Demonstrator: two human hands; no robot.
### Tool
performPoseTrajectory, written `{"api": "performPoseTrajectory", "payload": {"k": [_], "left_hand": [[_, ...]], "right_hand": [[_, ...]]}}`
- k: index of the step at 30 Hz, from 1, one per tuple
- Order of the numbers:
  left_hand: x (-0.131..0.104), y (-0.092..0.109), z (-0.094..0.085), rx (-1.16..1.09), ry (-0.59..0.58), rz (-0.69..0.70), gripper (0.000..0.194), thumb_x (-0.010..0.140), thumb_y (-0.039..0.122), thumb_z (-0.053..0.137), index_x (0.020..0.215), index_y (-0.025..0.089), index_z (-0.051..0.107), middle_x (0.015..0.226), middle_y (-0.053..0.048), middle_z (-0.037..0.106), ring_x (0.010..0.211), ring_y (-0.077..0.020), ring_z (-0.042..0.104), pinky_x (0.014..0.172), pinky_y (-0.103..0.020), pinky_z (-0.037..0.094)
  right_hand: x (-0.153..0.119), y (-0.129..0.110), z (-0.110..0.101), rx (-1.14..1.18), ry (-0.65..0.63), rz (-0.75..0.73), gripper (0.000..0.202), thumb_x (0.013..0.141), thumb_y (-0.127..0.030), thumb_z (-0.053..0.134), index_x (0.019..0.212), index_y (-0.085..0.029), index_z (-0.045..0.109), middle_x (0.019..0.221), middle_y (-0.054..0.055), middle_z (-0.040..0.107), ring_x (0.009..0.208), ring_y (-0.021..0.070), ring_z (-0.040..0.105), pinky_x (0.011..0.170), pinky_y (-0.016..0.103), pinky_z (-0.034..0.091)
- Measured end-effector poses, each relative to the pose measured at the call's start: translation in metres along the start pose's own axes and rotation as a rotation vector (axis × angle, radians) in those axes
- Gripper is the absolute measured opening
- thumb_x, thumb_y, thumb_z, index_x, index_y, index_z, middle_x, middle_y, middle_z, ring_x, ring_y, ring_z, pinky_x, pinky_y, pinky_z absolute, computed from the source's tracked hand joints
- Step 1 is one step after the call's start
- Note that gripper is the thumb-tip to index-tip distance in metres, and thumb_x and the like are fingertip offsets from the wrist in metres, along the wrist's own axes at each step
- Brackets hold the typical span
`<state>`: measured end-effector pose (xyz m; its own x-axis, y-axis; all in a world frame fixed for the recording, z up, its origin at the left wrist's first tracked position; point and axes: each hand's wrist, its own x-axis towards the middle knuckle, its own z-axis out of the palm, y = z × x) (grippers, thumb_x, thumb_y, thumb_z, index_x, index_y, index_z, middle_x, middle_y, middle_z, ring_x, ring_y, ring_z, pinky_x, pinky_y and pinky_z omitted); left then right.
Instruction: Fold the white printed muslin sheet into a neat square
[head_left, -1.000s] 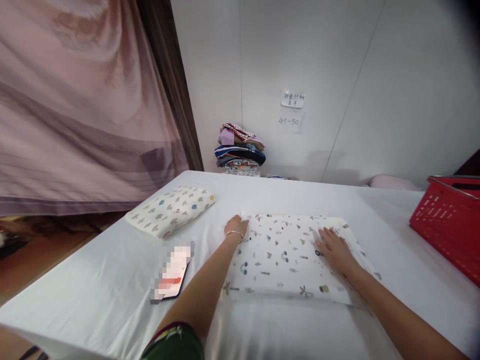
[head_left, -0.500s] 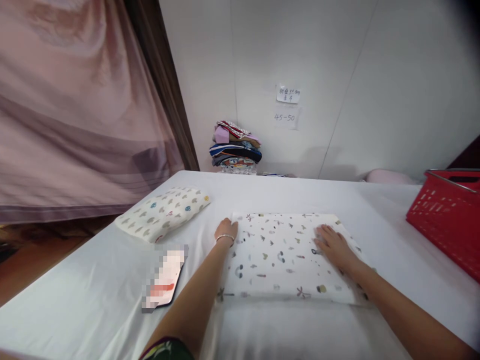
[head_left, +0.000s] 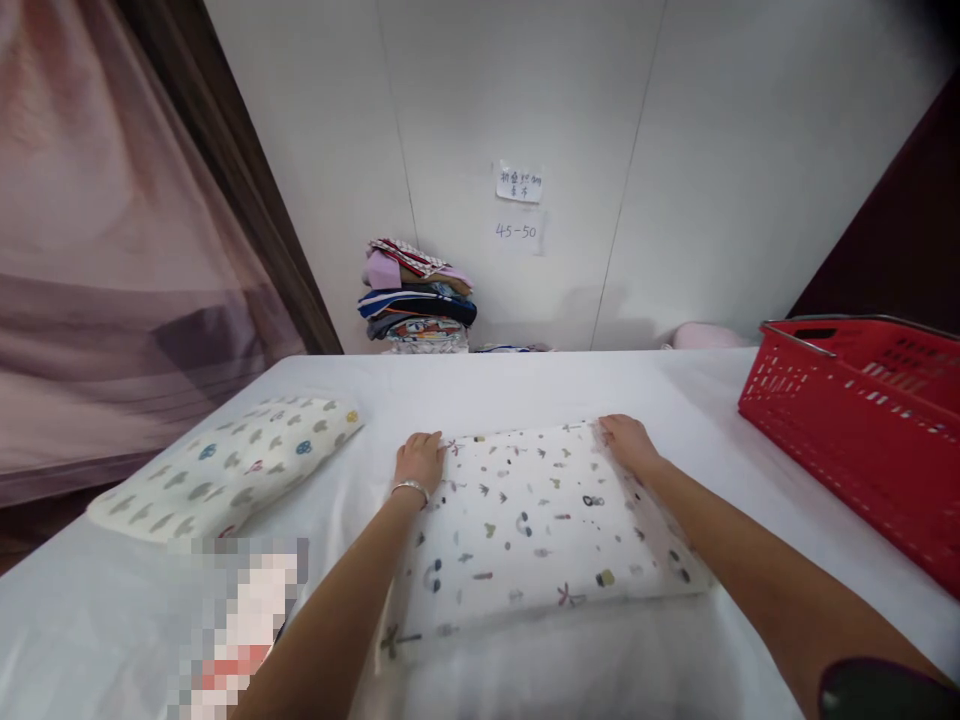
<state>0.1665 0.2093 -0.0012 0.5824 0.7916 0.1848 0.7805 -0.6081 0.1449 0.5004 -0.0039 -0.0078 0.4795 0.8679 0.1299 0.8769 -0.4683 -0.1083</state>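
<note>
A white pillow printed with small rainbows, palm trees and leaves lies flat before me on the white-covered table. My left hand holds its far left corner, fingers curled at the edge and a bracelet on the wrist. At the far right corner, my right hand has its fingers closed over the edge; the fingertips are partly hidden. Left of my hands rests a second pillow, cream with grey mouse-head shapes. A blurred-out phone lies nearer to me, partly behind my left forearm.
A red plastic basket with a metal handle stands on the right of the table. Folded cloths are stacked beyond the far edge, by a wall with paper notes. A pink curtain hangs at left.
My right hand has slid from the pillow's right part to its far right corner. My left hand stays near the left corner. The view has swung right, showing more of the basket.
</note>
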Motion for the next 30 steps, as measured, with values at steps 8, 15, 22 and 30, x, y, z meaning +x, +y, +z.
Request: {"api": "performPoseTrajectory", "payload": {"k": [8, 15, 22, 30], "left_hand": [[0.017, -0.003, 0.004, -0.055, -0.012, 0.031, 0.029, 0.083, 0.037, 0.039, 0.085, 0.017, 0.06, 0.094, -0.009, 0.057, 0.097, -0.0215, 0.048, 0.084, -0.031, 0.038], [0.02, -0.011, 0.011, -0.164, -0.047, -0.075, 0.03, 0.083, 0.041, 0.036, 0.083, 0.019, 0.057, 0.089, -0.007, 0.06, 0.089, -0.02, 0.053, 0.078, -0.029, 0.041], [0.018, -0.009, 0.01, -0.132, -0.048, -0.049, 0.029, 0.083, 0.039, 0.036, 0.084, 0.019, 0.057, 0.091, -0.007, 0.06, 0.091, -0.0204, 0.052, 0.08, -0.03, 0.041], [0.015, -0.006, 0.009, -0.118, -0.012, -0.063, 0.03, 0.082, 0.04, 0.035, 0.082, 0.019, 0.057, 0.089, -0.008, 0.06, 0.09, -0.0208, 0.053, 0.078, -0.03, 0.041]], "right_hand": [[0.012, 0.007, -0.001, 0.02, -0.009, -0.043, 0.03, 0.083, -0.021, 0.04, 0.106, -0.016, 0.059, 0.107, 0.009, 0.057, 0.101, 0.0207, 0.047, 0.086, 0.028, 0.033], [0.016, 0.008, 0.002, 0.072, 0.075, -0.001, 0.026, 0.083, -0.02, 0.041, 0.1, -0.017, 0.06, 0.098, 0.007, 0.058, 0.096, 0.0185, 0.047, 0.083, 0.026, 0.033], [0.015, 0.003, -0.004, 0.082, 0.105, 0.001, 0.023, 0.082, -0.015, 0.038, 0.089, -0.016, 0.06, 0.097, 0.006, 0.06, 0.094, 0.017, 0.048, 0.083, 0.026, 0.031], [0.022, 0.002, -0.007, 0.046, 0.103, 0.114, 0.025, 0.084, -0.017, 0.034, 0.088, -0.017, 0.059, 0.092, 0.007, 0.062, 0.089, 0.0183, 0.052, 0.078, 0.028, 0.033]]}}
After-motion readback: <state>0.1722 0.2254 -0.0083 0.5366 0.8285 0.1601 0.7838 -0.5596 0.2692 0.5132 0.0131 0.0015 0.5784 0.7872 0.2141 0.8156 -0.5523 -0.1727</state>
